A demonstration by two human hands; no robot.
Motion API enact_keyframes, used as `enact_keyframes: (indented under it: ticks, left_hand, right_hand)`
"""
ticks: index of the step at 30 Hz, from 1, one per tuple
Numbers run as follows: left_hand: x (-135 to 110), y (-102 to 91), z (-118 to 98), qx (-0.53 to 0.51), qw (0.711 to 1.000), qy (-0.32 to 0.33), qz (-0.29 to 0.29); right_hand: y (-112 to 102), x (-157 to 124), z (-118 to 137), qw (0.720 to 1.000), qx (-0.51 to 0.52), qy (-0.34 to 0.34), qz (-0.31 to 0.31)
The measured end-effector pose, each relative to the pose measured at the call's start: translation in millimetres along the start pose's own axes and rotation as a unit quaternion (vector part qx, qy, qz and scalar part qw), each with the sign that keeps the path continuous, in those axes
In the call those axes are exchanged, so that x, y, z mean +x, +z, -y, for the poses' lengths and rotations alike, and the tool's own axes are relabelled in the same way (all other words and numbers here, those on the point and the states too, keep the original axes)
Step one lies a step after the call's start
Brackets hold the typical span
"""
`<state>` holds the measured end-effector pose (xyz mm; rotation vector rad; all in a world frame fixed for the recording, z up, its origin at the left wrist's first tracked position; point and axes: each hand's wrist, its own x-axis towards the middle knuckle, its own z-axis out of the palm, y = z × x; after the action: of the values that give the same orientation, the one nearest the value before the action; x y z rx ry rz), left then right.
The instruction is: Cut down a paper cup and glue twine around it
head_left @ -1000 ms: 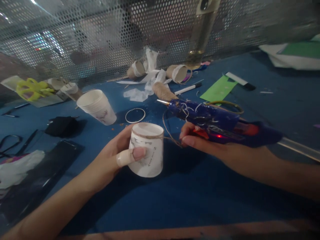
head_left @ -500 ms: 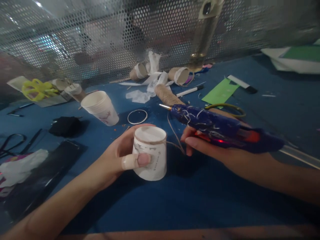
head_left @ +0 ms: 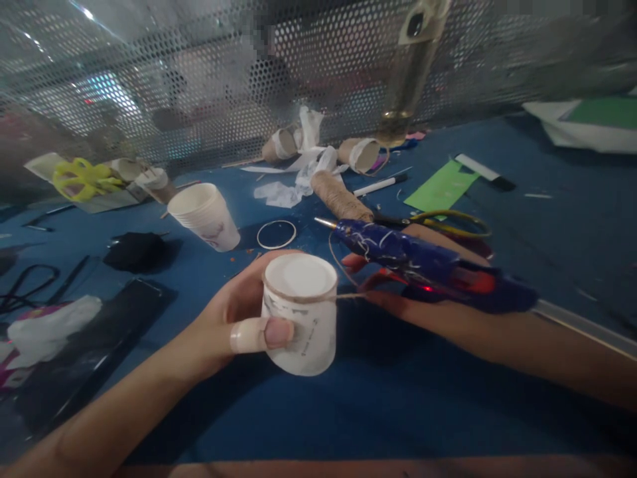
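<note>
My left hand [head_left: 233,318] is closed around a white paper cup [head_left: 311,338], its bandaged thumb on the near side. The cup stands upside down in the hand, recessed base up. A strand of twine [head_left: 351,296] runs round it near the top edge and stretches right to my right hand [head_left: 418,312], whose fingertips pinch it. That same hand carries a blue hot glue gun [head_left: 408,252], a red light glowing on it and a clear glue stick [head_left: 582,325] out of its back. Its metal nozzle points left, beyond the cup. Behind it lies a roll of twine [head_left: 341,197].
Leaning stacked paper cups [head_left: 209,219] and a white ring [head_left: 276,234] lie beyond the cup. Yellow-handled scissors [head_left: 82,179] are at far left, a black phone-like slab [head_left: 94,352] nearer. Green paper [head_left: 440,189] and markers lie right; a perforated metal screen [head_left: 213,86] stands behind.
The cup has come slightly nearer and tilted toward me. The twine between cup and right hand, slack before, is now pulled straight. The glue gun has shifted slightly left.
</note>
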<state>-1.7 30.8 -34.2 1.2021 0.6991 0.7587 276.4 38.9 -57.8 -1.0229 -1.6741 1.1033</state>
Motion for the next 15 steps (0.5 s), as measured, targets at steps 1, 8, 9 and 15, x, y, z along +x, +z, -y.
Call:
enact_keyframes:
  ticks: [1, 8, 9, 15]
  left_hand:
    - [0, -1.1, 1, 0.000, 1.000, 0.002, 0.015]
    - [-2, -2.7, 0, 0.020, 0.999, 0.008, 0.045]
    - [-2, -2.7, 0, 0.015, 0.999, 0.005, 0.045]
    - [-5, -3.7, 1, -0.014, 0.999, 0.001, 0.044]
  right_hand:
    - [0, 0, -2, 1.000, -0.004, -0.005, 0.000]
    - [-2, 2, 4, 0.999, -0.041, -0.033, -0.011]
    - [-2, 2, 6, 0.998, -0.051, -0.031, -0.017]
    - [-3, -4, 17, 0.994, -0.082, -0.045, -0.056]
